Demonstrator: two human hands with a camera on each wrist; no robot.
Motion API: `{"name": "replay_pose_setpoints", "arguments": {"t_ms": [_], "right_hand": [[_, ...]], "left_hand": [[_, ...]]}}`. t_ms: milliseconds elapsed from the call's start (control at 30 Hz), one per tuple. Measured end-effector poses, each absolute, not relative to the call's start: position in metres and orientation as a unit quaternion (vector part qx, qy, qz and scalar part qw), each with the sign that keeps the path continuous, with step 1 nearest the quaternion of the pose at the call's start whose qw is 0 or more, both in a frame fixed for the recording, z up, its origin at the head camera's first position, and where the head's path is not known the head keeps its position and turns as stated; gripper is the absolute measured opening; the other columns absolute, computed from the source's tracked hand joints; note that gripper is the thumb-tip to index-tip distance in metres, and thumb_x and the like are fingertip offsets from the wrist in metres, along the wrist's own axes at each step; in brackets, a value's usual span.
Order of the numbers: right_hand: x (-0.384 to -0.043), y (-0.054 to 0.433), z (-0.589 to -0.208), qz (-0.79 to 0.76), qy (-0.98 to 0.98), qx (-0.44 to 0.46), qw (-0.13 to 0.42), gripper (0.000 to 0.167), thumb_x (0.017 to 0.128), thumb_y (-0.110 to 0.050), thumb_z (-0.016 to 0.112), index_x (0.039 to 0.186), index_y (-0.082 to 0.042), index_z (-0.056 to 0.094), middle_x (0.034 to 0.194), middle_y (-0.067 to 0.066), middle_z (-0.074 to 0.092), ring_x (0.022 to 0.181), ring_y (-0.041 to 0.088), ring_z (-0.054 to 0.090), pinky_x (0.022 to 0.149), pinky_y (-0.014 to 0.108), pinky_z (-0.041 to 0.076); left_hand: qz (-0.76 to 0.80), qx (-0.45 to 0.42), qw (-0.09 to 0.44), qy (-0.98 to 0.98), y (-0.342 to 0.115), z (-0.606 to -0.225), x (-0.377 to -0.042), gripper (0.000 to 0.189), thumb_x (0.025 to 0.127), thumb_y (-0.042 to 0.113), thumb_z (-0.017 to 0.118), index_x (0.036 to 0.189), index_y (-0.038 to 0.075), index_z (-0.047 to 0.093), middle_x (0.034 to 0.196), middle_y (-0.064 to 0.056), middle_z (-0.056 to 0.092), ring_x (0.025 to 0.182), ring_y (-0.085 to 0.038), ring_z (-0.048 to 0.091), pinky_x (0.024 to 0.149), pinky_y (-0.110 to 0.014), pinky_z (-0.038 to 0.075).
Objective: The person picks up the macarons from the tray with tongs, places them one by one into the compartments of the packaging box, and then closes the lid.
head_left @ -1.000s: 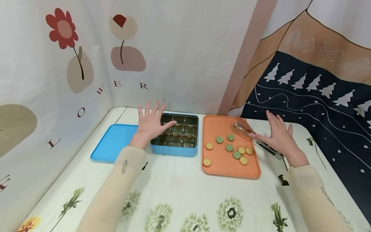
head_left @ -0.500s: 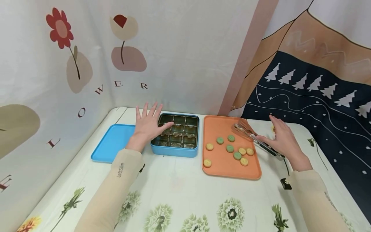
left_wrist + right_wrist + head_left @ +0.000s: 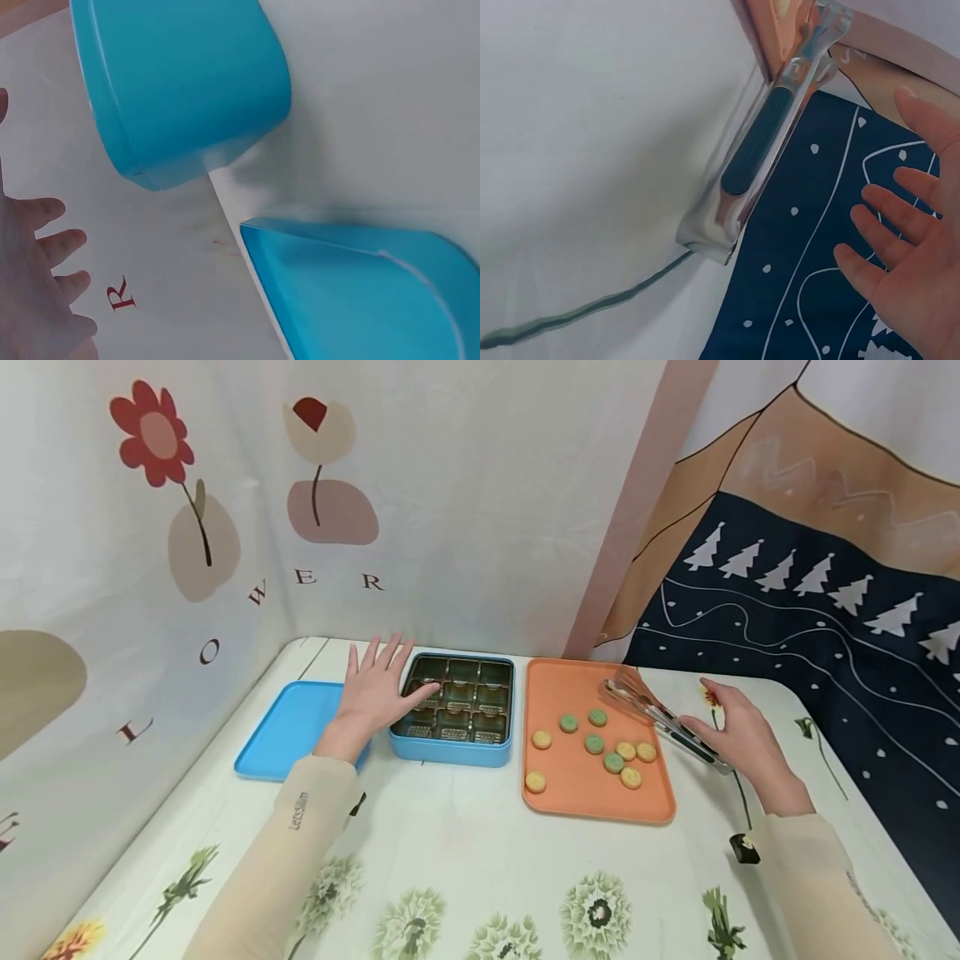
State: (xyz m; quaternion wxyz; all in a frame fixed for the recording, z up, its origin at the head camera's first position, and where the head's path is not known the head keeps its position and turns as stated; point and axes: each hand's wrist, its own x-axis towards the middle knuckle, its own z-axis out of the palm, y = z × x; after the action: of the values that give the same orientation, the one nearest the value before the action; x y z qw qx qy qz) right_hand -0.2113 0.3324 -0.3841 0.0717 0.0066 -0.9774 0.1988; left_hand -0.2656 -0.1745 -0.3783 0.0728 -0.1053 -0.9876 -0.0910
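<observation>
The left hand [image 3: 369, 697] holds nothing; its fingers are straight and spread, and the thumb reaches across the left edge of a blue box [image 3: 450, 752] in the head view. The left wrist view shows the hand apart from the box. The right hand [image 3: 746, 743] is also without a grip, its fingers loose, just beside one pair of metal tongs [image 3: 757, 142] with dark handle grips; the right wrist view shows a gap between them.

The box stands on the counter [image 3: 465, 827] and has nine dark compartments, three by three. One flat blue lid [image 3: 288, 735] lies to its left, its right part hidden by the hand and wrist. One orange tray [image 3: 577, 797] sits to the right of the box, carrying nine cookies: four green cookies [image 3: 594, 743] and five yellow cookies [image 3: 631, 777]. The tongs lie slantwise over the tray's right edge, tips inside it, handle end beyond it.

Behind stands a pale curtain [image 3: 480, 527] with two flowers, and a dark blue cloth [image 3: 802, 610] with white trees hangs at the right.
</observation>
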Motion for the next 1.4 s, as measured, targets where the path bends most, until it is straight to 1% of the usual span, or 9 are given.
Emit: {"name": "replay_pose_setpoints", "arguments": {"t_ms": [167,267,433,667,900,1000,1167,1400], "right_hand": [[-0.21,0.336,-0.39,0.197,-0.978,-0.003,0.067,0.076,0.095,-0.032,0.068,0.153,0.002,0.032,0.148,0.036,0.038,0.135,0.054,0.036,0.106,0.069,0.037],[-0.208,0.338,-0.393,0.197,-0.978,-0.004,0.067,0.074,0.096,-0.032,0.068,0.152,0.002,0.033,0.149,0.036,0.037,0.136,0.055,0.035,0.107,0.069,0.036],[-0.205,0.338,-0.398,0.201,-0.977,-0.002,0.076,0.068,0.096,-0.026,0.068,0.15,0.002,0.038,0.149,0.034,0.038,0.136,0.055,0.036,0.107,0.069,0.036],[-0.203,0.34,-0.403,0.217,-0.974,-0.001,0.067,0.068,0.097,-0.028,0.067,0.15,0.002,0.037,0.148,0.035,0.039,0.135,0.056,0.036,0.105,0.071,0.037],[-0.201,0.342,-0.411,0.217,-0.973,0.01,0.076,0.064,0.097,-0.025,0.066,0.147,0.005,0.04,0.144,0.034,0.044,0.134,0.054,0.039,0.105,0.07,0.037],[-0.201,0.344,-0.413,0.218,-0.974,0.009,0.068,0.065,0.097,-0.025,0.066,0.148,0.005,0.039,0.144,0.035,0.043,0.133,0.054,0.039,0.105,0.069,0.037],[-0.202,0.347,-0.414,0.221,-0.974,0.005,0.048,0.069,0.098,-0.031,0.065,0.149,0.006,0.036,0.144,0.037,0.04,0.133,0.055,0.037,0.105,0.07,0.036],[-0.205,0.351,-0.416,0.233,-0.972,-0.02,0.0,0.078,0.097,-0.037,0.064,0.152,0.006,0.029,0.149,0.037,0.035,0.137,0.055,0.032,0.108,0.07,0.034]], "left_hand": [[-0.1,-0.111,0.071,-0.986,-0.178,-0.382,-0.262,0.09,0.094,0.066,0.05,0.161,0.016,0.019,0.168,-0.013,0.016,0.156,-0.037,0.004,0.126,-0.058,-0.004],[-0.102,-0.112,0.063,-0.986,-0.18,-0.384,-0.26,0.09,0.095,0.066,0.05,0.161,0.015,0.018,0.168,-0.013,0.015,0.157,-0.037,0.004,0.126,-0.057,-0.004],[-0.096,-0.111,0.05,-0.988,-0.184,-0.387,-0.257,0.09,0.095,0.065,0.05,0.161,0.013,0.019,0.168,-0.014,0.016,0.156,-0.038,0.006,0.127,-0.056,-0.003],[-0.096,-0.115,0.04,-0.988,-0.19,-0.389,-0.253,0.09,0.095,0.065,0.049,0.161,0.012,0.019,0.167,-0.015,0.017,0.156,-0.038,0.009,0.127,-0.055,0.001],[-0.1,-0.124,0.034,-0.987,-0.193,-0.393,-0.249,0.089,0.096,0.063,0.051,0.161,0.01,0.02,0.167,-0.016,0.019,0.155,-0.038,0.013,0.128,-0.054,0.005],[-0.099,-0.127,0.034,-0.986,-0.194,-0.395,-0.248,0.089,0.096,0.062,0.051,0.16,0.009,0.021,0.166,-0.017,0.02,0.155,-0.037,0.014,0.127,-0.054,0.007],[-0.095,-0.13,0.034,-0.986,-0.195,-0.398,-0.247,0.089,0.096,0.061,0.053,0.16,0.008,0.022,0.166,-0.017,0.021,0.154,-0.036,0.017,0.127,-0.054,0.008],[-0.1,-0.134,0.03,-0.986,-0.195,-0.399,-0.242,0.089,0.095,0.062,0.053,0.16,0.009,0.023,0.166,-0.016,0.021,0.153,-0.037,0.02,0.127,-0.054,0.009]]}}
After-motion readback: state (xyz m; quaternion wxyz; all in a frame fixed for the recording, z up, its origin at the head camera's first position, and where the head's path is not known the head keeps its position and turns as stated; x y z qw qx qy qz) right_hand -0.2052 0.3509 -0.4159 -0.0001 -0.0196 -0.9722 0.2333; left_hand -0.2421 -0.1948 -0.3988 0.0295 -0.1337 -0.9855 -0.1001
